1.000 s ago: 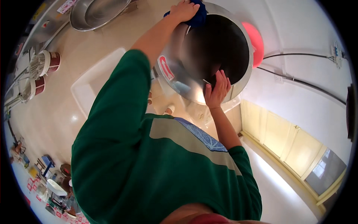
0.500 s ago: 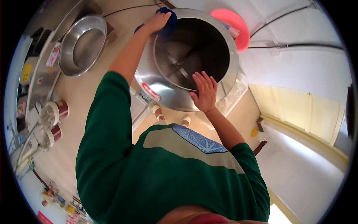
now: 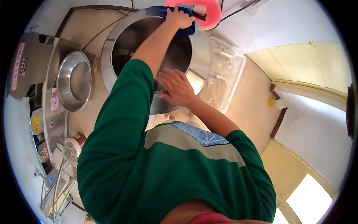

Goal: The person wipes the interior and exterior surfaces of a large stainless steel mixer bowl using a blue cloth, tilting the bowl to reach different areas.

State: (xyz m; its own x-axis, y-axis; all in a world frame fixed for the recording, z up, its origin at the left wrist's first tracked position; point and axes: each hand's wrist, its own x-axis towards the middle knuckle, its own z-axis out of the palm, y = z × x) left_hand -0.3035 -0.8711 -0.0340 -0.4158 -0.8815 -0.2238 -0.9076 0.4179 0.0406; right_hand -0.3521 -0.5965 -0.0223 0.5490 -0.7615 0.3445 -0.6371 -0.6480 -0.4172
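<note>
A large round steel drum (image 3: 107,61) with a wide shiny rim and a dark, deep inside stands in front of me. My left hand (image 3: 180,18) grips a dark blue cloth (image 3: 188,30) and presses it onto the far right part of the rim. Part of the cloth trails leftward along the rim. At the near side, my right hand (image 3: 177,89) holds nothing; its fingers are stretched out over the drum's near edge. My left forearm crosses above the opening and hides part of the inside.
A pink basin (image 3: 214,15) with a brush-like thing in it sits behind the drum. To its right is a white tray (image 3: 238,71) holding clear plastic. On the left are a steel basin (image 3: 74,82), a dark cable (image 3: 106,31) and a steel counter with machines.
My left hand has moved the cloth from the far left of the rim round to the far right. The view has turned, so the drum appears farther left. My right hand stays at the near edge.
</note>
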